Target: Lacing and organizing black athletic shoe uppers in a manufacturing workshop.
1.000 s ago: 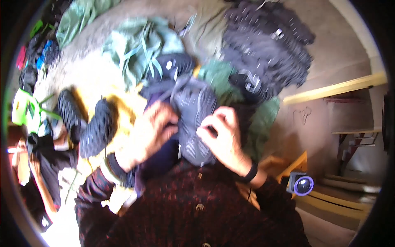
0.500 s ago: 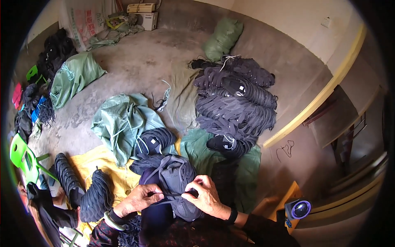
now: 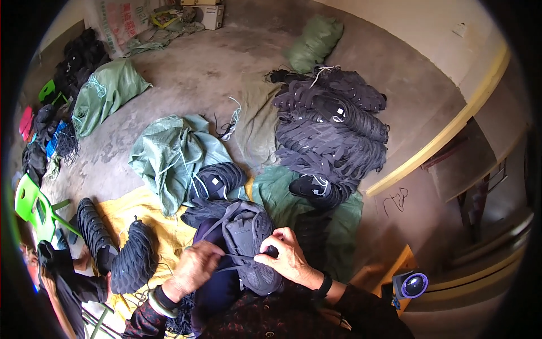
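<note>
A dark grey shoe upper point(image 3: 245, 229) lies across my lap with its toe toward me. A dark shoelace point(image 3: 234, 257) runs over it between my two hands. My left hand point(image 3: 195, 266), slightly blurred, is closed on the lace just left of the upper. My right hand point(image 3: 289, 259) rests at the upper's right side, thumb and forefinger pinched at the lace; the exact grip there is small and partly hidden. Just beyond my lap lies a nested stack of black shoe uppers point(image 3: 226, 176).
Beyond, a large pile of dark uppers point(image 3: 333, 141) covers sacking. A crumpled green sack point(image 3: 164, 150) lies ahead, and a yellow sheet point(image 3: 169, 240) spreads at left under more nested uppers point(image 3: 132, 263). Another person's arm point(image 3: 53, 305) and a green chair point(image 3: 36, 203) are at far left.
My left hand has drawn slightly left and down, its end of the lace stretching away from the upper. My right hand stays near the upper. The whole view has shifted a little.
</note>
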